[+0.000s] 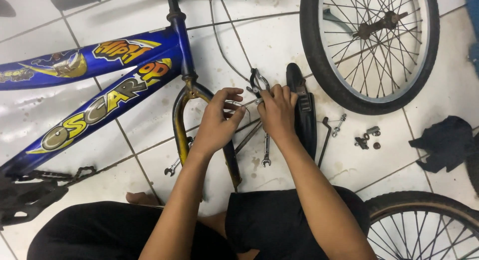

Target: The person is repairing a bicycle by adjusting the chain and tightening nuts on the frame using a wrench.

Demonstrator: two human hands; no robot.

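Head view, read from nine o'clock across to three: the blue bicycle frame (85,85) lies flat on the white tiled floor (40,115), its yellowed, rust-flecked fork (185,121) pointing toward six o'clock. The left hand (217,123) curls over the fork's far leg, fingers bent and pinching a thin wire cable (242,106). Just at its two o'clock, the right hand (277,110) is pressed together around a small metal brake caliper (258,83), whose arched arms poke out above the knuckles. That caliper looks light, stiff and a little greasy, so best gripped by its arms rather than the springy cable. A spanner (266,149) lies below, a black mudguard (303,108) beside the wrist, loose bolts (368,137) further on, and a spoked wheel (370,45) at one o'clock.
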